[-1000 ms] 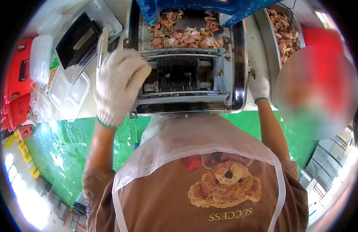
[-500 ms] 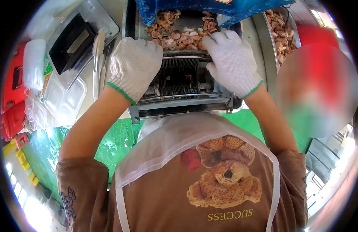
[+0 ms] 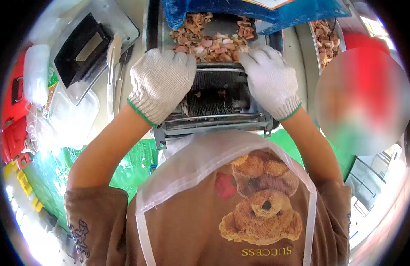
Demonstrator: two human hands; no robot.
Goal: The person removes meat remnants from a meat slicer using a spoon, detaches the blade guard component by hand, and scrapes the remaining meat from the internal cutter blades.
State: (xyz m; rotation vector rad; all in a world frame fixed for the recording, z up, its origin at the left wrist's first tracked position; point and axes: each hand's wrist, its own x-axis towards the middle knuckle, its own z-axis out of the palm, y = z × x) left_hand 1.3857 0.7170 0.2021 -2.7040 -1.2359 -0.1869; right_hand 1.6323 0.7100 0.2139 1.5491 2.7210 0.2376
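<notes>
Head cam: L hand [image 3: 163, 84] & R hand [image 3: 273, 82] are now both curled closed on the blade frame [image 3: 214, 101], tips hidden, so it's held at its far left & right corners, w/ meat pcs [image 3: 209, 48] lying just beyond, far side.

bright light burns out white well left of and below the machine [image 3: 216, 125], with glare on the green floor [image 3: 132, 170] between; right of it, a round patch [image 3: 363, 102] is blurred. edges curve into black.
</notes>
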